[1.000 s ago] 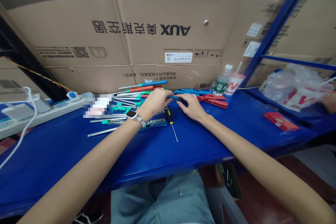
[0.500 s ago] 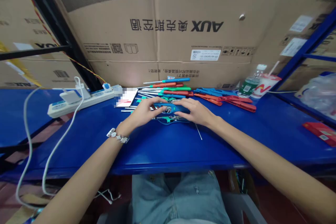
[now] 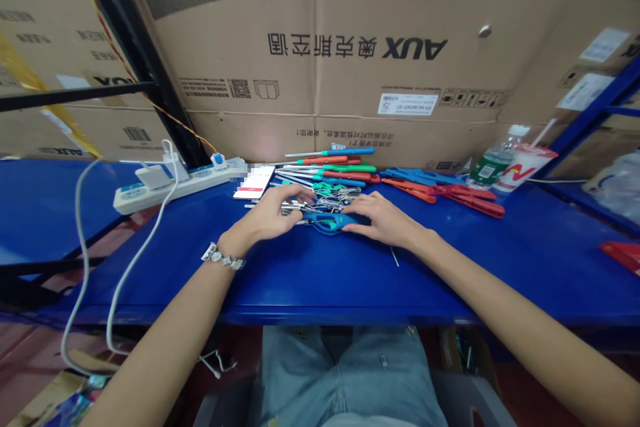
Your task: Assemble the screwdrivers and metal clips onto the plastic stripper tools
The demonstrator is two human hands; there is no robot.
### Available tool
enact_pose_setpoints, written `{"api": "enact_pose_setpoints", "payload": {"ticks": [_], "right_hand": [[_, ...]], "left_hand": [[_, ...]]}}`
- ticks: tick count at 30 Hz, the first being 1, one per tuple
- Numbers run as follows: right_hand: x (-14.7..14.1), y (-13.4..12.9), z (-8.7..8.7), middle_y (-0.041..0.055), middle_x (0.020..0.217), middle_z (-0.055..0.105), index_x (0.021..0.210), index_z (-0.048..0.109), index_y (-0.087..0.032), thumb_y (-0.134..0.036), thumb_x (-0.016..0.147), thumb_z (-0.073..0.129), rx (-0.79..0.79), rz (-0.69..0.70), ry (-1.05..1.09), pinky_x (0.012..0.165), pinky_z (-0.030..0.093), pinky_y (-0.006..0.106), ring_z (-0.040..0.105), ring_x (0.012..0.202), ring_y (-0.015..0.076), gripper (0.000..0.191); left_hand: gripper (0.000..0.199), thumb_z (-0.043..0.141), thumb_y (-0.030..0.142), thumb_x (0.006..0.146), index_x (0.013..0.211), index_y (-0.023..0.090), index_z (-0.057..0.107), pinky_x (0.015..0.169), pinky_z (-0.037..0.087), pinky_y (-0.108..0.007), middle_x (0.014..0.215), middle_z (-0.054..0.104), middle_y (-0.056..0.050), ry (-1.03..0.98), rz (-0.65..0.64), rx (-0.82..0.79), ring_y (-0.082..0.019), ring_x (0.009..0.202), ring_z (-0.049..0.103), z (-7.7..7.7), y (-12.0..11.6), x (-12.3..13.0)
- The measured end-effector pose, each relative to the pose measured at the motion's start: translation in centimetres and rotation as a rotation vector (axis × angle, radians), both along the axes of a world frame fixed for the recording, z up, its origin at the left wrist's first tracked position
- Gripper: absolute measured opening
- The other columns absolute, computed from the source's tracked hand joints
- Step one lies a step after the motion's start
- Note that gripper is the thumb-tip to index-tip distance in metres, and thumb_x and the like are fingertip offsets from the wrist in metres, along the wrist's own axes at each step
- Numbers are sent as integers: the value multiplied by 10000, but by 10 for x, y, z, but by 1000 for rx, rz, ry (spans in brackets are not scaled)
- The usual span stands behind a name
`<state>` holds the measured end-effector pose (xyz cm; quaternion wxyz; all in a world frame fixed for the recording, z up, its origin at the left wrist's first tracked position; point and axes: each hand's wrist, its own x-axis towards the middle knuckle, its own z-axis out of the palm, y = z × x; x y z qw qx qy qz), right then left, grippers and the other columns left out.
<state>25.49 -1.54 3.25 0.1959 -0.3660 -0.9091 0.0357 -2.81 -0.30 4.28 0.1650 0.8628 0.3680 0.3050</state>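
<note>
A blue long-nosed lighter (image 3: pixel 327 222) with a loop-shaped grip and a teal trigger lies low over the blue table. My right hand (image 3: pixel 383 219) pinches its right end between thumb and fingers. At the other end my left hand (image 3: pixel 275 212) is curled, its thumb against the lighter near the metal barrel; its fingertips are partly hidden. Just behind the lighter is a pile of small metal and teal parts (image 3: pixel 340 199). Farther back lie several lighters with red, green and blue handles (image 3: pixel 345 169). A thin white rod (image 3: pixel 395 256) rests near my right wrist.
Blue casings (image 3: pixel 420 176) and red casings (image 3: pixel 473 200) lie to the right, before a bottle (image 3: pixel 487 167) and a paper cup (image 3: pixel 523 167). A white card (image 3: pixel 256 182) and a power strip (image 3: pixel 200 180) with cables are left. A large cardboard box (image 3: pixel 350 100) stands behind.
The lighter has come slightly toward me and lower, away from the parts pile, with its loop-shaped grip now in plain sight. The whole view has shifted slightly, so the scene sits farther right.
</note>
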Motion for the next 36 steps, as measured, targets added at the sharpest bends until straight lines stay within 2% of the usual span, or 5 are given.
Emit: {"api": "enact_pose_setpoints", "payload": {"ticks": [10,17,21,27,36], "right_hand": [[-5,7,-4,70,1198,734,1147,740,-265,-454,960,674,-58,35,-48,962,436,471,643,1136,278,274],[-3,9,-3,71,1191,728,1144,759,-287,-429,924,719,-118,8,-18,960,462,476,656,1107,280,265],[-2,13,-2,75,1114,726,1125,772,-256,-409,903,741,-188,25,26,912,502,430,674,1012,258,271],[-1,17,-3,72,1049,714,1131,777,-233,-384,889,759,-258,9,91,879,527,402,677,966,246,287],[2,16,-10,72,1048,677,1182,771,-257,-379,912,738,-211,16,103,922,519,437,649,984,243,298]], "left_hand": [[353,431,193,788,980,176,726,865,553,-391,1047,769,-71,-32,-16,-140,-226,995,693,-2,3,3],[312,650,210,741,1041,204,735,896,563,-385,1078,765,-75,62,-20,-122,-226,985,699,-11,1,1],[398,774,434,795,1124,215,729,911,547,-414,1082,744,-82,162,-33,-51,-265,1043,669,-13,-5,13],[379,718,491,891,1124,194,740,834,540,-407,1058,704,-104,237,-23,17,-270,964,666,-19,-5,30],[402,713,518,877,1086,175,708,819,540,-396,1071,662,-112,265,25,37,-285,974,657,-25,-4,34]]}}
